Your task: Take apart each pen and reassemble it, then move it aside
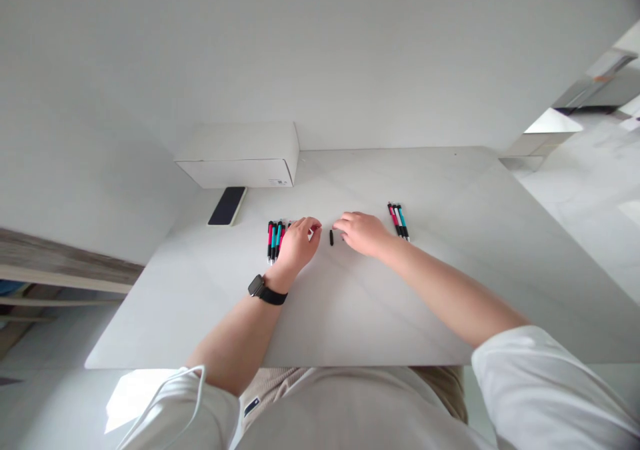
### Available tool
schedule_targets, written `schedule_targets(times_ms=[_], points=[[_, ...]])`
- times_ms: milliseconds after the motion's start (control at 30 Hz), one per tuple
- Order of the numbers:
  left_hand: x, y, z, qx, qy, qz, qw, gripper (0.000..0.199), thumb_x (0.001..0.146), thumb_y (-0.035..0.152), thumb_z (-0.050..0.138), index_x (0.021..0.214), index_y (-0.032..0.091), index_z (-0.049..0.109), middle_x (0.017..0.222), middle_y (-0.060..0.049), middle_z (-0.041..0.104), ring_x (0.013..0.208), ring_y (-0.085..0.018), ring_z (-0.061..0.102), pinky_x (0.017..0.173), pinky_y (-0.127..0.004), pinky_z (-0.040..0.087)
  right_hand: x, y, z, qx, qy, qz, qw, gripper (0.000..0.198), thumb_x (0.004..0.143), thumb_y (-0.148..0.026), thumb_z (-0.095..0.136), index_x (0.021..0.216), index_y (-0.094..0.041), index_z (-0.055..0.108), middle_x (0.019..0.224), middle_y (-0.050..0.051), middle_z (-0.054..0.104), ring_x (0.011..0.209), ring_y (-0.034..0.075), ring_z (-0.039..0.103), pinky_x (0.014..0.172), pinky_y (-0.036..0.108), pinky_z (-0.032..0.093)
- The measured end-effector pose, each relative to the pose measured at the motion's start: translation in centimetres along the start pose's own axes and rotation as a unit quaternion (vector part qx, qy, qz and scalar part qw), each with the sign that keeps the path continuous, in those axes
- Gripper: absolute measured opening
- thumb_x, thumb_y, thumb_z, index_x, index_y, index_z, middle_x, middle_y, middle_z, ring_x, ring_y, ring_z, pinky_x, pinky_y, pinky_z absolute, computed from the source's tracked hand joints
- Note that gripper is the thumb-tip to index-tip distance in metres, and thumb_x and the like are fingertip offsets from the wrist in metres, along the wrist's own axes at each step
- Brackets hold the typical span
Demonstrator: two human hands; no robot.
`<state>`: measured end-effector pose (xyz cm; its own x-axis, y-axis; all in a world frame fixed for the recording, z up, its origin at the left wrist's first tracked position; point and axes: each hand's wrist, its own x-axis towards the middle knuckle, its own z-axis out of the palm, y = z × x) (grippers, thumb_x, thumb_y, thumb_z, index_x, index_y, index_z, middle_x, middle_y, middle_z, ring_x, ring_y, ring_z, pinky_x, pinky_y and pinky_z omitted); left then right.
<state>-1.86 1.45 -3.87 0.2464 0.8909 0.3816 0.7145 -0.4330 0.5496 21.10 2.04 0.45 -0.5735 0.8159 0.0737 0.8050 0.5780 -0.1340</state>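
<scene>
A plain pale wall rises behind a white table, on which a small black piece lies between the person's two hands, touching neither. Just to the left of the black piece is the left hand, its thumb and forefinger pinched together on a red piece, most of which the fingers hide. Just to the right of the black piece is the right hand, fingers curled low over the table; I cannot tell whether its fingertips are closed on anything. A bunch of red and teal pens lies further left of the black piece, partly behind the left hand. Well to its right, near the right wrist, lies a row of red, white and teal pens. Beyond the black piece, off to the left, are a phone and a white box. A dark watch circles the left wrist.
</scene>
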Motion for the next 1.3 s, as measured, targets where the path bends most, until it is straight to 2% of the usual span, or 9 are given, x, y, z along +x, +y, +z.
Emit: schedule_targets(times_ms=[133,233,300,400,500,667,867,1067,1300], points=[[0.5,-0.3,0.0,-0.070,0.044,-0.061,0.995,0.009,0.096,0.024,0.061,0.102,0.023,0.068,0.094,-0.004,0.073,0.084,-0.020,0.066,0.078,-0.032,0.049,3.0,0.0,1.2,-0.015,-0.038,-0.034,0.999,0.037,0.098,-0.010,0.053,0.120,-0.029,0.076,0.113,0.008,0.071,0.108,0.025,0.063,0.076,0.032,0.043],[0.6,-0.2,-0.2,-0.124,0.067,-0.105,0.984,0.011,0.095,0.027,0.064,0.104,0.022,0.069,0.095,-0.004,0.074,0.080,-0.017,0.065,0.071,-0.029,0.049,4.2,0.1,1.7,-0.010,-0.066,-0.052,0.996,0.031,0.097,-0.012,0.057,0.111,-0.028,0.078,0.113,0.009,0.071,0.109,0.026,0.062,0.075,0.031,0.042],[0.7,0.0,-0.3,-0.157,0.077,-0.118,0.977,0.013,0.094,0.030,0.066,0.105,0.022,0.070,0.095,-0.004,0.074,0.078,-0.016,0.064,0.070,-0.028,0.049,4.4,0.3,1.7,-0.004,-0.059,-0.062,0.996,0.024,0.097,-0.015,0.059,0.106,-0.026,0.078,0.112,0.009,0.071,0.109,0.026,0.062,0.074,0.031,0.042],[0.6,0.4,-0.2,-0.205,0.089,-0.127,0.966,0.016,0.093,0.033,0.069,0.105,0.022,0.071,0.095,-0.003,0.074,0.076,-0.015,0.063,0.069,-0.026,0.049,3.8,0.8,1.2,0.033,0.002,-0.047,0.998,0.017,0.098,-0.018,0.061,0.104,-0.025,0.076,0.111,0.008,0.072,0.107,0.025,0.064,0.075,0.031,0.043],[0.4,0.7,0.0,-0.253,0.096,-0.136,0.953,0.020,0.092,0.037,0.072,0.105,0.022,0.071,0.097,-0.004,0.074,0.075,-0.014,0.063,0.069,-0.026,0.049,2.2,1.3,0.4,0.114,0.080,-0.003,0.990,0.015,0.097,-0.018,0.064,0.107,-0.025,0.073,0.106,0.004,0.074,0.097,0.021,0.067,0.079,0.030,0.045],[0.0,1.2,0.5,-0.300,0.068,-0.134,0.942,0.022,0.092,0.040,0.072,0.105,0.022,0.071,0.100,-0.005,0.073,0.077,-0.014,0.062,0.070,-0.025,0.049,-0.9,1.0,-0.3,0.229,0.180,0.049,0.955,0.014,0.096,-0.020,0.065,0.106,-0.026,0.070,0.100,0.001,0.075,0.080,0.017,0.067,0.077,0.030,0.050],[-0.6,2.1,1.1,-0.364,0.007,-0.134,0.922,0.026,0.092,0.044,0.074,0.104,0.021,0.070,0.092,-0.004,0.069,0.072,-0.012,0.060,0.065,-0.024,0.046,-3.5,0.3,1.4,0.310,0.271,0.082,0.908,0.012,0.096,-0.027,0.066,0.107,-0.026,0.072,0.095,0.003,0.074,0.074,0.017,0.066,0.070,0.031,0.054],[-0.9,2.2,1.3,-0.369,-0.027,-0.142,0.918,0.027,0.089,0.044,0.077,0.103,0.021,0.072,0.091,-0.004,0.070,0.075,-0.014,0.062,0.067,-0.025,0.048,-4.5,0.7,3.2,0.333,0.303,0.066,0.890,0.014,0.098,-0.028,0.064,0.109,-0.026,0.073,0.100,0.005,0.073,0.080,0.018,0.068,0.069,0.031,0.056],[-0.9,2.2,1.3,-0.351,-0.045,-0.133,0.926,0.024,0.090,0.042,0.076,0.102,0.021,0.072,0.091,-0.005,0.070,0.078,-0.015,0.064,0.071,-0.026,0.049,-4.7,0.0,3.5,0.341,0.298,0.065,0.889,0.015,0.099,-0.030,0.063,0.110,-0.026,0.072,0.097,0.004,0.071,0.077,0.017,0.066,0.070,0.031,0.057]])
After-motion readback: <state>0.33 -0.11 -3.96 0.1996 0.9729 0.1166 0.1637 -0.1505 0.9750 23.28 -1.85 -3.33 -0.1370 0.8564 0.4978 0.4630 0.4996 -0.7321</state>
